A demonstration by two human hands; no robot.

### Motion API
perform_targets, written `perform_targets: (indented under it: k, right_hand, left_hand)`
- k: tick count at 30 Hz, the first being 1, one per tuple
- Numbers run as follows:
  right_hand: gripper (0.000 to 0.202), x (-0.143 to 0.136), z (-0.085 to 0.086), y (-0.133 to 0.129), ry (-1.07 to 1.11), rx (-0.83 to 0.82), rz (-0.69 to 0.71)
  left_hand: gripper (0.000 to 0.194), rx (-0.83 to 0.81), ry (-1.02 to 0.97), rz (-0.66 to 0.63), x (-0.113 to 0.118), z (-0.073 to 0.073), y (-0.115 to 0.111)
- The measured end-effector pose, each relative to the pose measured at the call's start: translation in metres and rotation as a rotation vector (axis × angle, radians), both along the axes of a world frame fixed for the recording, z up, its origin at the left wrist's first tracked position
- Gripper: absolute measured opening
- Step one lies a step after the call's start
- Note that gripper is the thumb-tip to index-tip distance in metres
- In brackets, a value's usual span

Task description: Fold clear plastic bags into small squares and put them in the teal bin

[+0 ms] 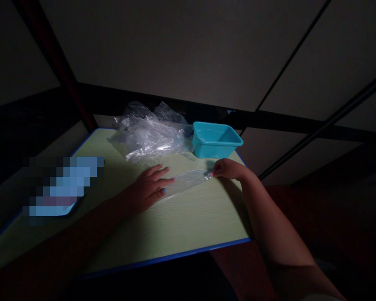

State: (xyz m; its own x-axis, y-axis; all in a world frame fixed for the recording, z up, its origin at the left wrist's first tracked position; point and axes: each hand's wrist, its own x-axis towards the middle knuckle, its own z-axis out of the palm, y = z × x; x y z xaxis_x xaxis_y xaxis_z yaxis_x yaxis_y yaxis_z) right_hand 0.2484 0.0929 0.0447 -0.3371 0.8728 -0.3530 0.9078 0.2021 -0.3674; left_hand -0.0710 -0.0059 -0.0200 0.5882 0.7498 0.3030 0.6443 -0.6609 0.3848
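A pale green worktop (181,225) with a blue edge band carries everything in view, lit dimly against dark surroundings. The left hand (148,188) lies flat with its fingers spread and extended, pressing down one end of a long clear plastic bag (186,182) that lies stretched across the middle of the surface. The right hand (230,169) is at the bag's other end, its fingertips pinched closed on the plastic near the worktop's right edge. The bag runs slantwise between the two hands, flat against the wood grain. Just beyond the right hand, at the far right corner, stands a teal plastic bin (216,140), open-topped, its side close to the worktop's edge. Touching the bin's left side is a crumpled heap of clear plastic bags (148,133), which reaches the far edge. A blurred object (62,186) sits near the left edge, well apart from the hands. The near half of the worktop, between the forearms and down to the front blue edge, is bare surface. Past the right edge the floor drops away dark.
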Motion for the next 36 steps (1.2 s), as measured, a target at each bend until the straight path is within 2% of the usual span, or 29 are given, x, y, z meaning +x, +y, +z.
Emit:
perform_targets:
  k: [6, 17, 23, 31, 36]
  right_hand:
    - [0.016, 0.000, 0.007, -0.004, -0.003, 0.040, 0.034]
    - [0.012, -0.010, -0.003, -0.004, 0.176, -0.047, -0.153]
    - [0.016, -0.011, -0.003, -0.003, 0.231, -0.056, -0.206]
    - [0.022, -0.015, -0.007, -0.005, 0.200, -0.013, -0.208]
    - [0.018, -0.020, -0.009, -0.007, 0.151, 0.040, -0.185]
  left_hand:
    - [0.047, -0.005, -0.008, -0.013, 0.001, 0.005, -0.002]
    - [0.047, 0.013, -0.009, -0.029, 0.000, 0.007, -0.001]
    - [0.049, -0.060, 0.121, -0.168, 0.006, 0.016, -0.004]
    - [0.056, -0.086, 0.154, -0.191, 0.017, 0.010, -0.009]
    - [0.056, -0.107, 0.156, -0.196, 0.019, 0.010, -0.010]
